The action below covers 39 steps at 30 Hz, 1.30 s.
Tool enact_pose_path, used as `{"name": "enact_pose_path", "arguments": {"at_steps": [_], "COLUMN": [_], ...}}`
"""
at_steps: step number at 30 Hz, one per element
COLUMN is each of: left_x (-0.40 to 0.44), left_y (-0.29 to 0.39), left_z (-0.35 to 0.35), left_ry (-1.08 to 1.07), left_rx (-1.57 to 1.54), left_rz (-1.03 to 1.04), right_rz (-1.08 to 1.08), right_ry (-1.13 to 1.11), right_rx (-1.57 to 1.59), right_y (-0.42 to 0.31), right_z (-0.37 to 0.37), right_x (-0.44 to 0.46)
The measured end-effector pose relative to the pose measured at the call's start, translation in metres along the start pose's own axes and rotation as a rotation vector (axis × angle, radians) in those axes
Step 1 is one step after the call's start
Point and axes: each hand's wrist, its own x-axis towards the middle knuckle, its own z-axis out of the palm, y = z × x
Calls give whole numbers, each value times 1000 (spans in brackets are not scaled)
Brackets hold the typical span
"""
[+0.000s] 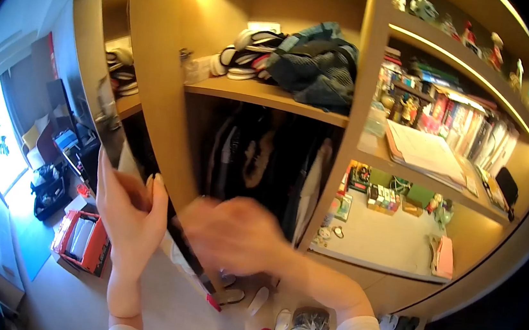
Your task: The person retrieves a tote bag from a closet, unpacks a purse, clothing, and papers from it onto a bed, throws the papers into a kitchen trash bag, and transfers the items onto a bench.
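Observation:
My left hand [133, 219] is raised beside the wardrobe door [151, 76], in front of its mirrored strip. Its fingers point up and its thumb stands apart from them; whether it touches the door I cannot tell. To the right, my right hand [231, 235] is smeared by motion in front of the door's inner side and the wardrobe opening, so its fingers do not show clearly. Behind it, dark clothes [266, 152] hang inside the wardrobe. On the shelf above lie a folded dark garment [317, 64] and a stack of black-and-white slippers [247, 54].
Lit shelves on the right hold books [468, 125], papers [424, 149] and figurines [468, 35]. At left, a red box [81, 242] and an open black case [52, 191] stand on the floor. Shoes [282, 320] and a clear plastic bag [311, 322] lie below me.

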Motion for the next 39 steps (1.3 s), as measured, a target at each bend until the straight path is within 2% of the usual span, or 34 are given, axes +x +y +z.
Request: {"name": "enact_pose_path", "arguments": {"at_steps": [1,2,3,4,5,6,7,8,10,12,14,15,17,18,20,22,24,26,27,28,30,32,36,39], "left_x": [4,12,14,15,11,5,1,1,1,-1,-3,-1,2,0,-9,-8,-6,0,1,-3,-15,-16,-18,-13], "left_y": [-13,-16,-21,-28,-45,-67,-82,-82,-99,-118,-123,-123,-113,-114,-123,-120,-121,-102,-95,-109,-151,-155,-161,-145], "left_z": [-6,-15,-25,-32,-32,-30,-31,-36,-45,-55,-63,-66,-68,-68,-71,-66,-66,-59,-57,-65,-89,-90,-99,-88], "left_ry": [56,28,25,20,75,127,172,193,226,235,254,259,292,288,356,411,436,464,492,479,459,457,421,423], "left_rx": [66,21,22,22,-33,-90,-167,-238,-297,-155,-81,-89,-70,-63,-23,-66,-17,-20,-24,-22,-16,-57,-14,-115], "left_rz": [90,-20,-79,-132,-130,-126,-176,-296,-290,-207,-221,-240,-312,-325,-299,-341,-217,-257,-293,-300,-187,-198,-156,-169], "right_rz": [97,214,479,471,588,820,955,953,1081,1013,894,876,858,762,801,795,844,880,804,813,800,787,941,901], "right_ry": [-31,115,94,210,88,-55,-119,-182,-501,-532,-366,-357,-291,-193,-175,-25,81,-20,-114,-126,-29,166,377,540], "right_rx": [-203,-107,-161,-337,-528,-691,-684,-716,-843,-906,-849,-852,-734,-807,-794,-816,-835,-796,-778,-778,-808,-845,-907,-978], "right_y": [28,80,114,157,197,239,278,308,339,375,419,434,450,448,460,470,478,472,465,465,467,487,493,504], "right_z": [-12,-22,-35,-39,-46,-47,-48,-46,-36,-23,-14,-18,-18,-22,-31,-40,-48,-55,-56,-52,-47,-54,-80,-86], "right_x": [17,24,35,42,37,30,25,21,33,26,9,18,21,27,26,33,41,54,53,45,35,38,78,82]}}
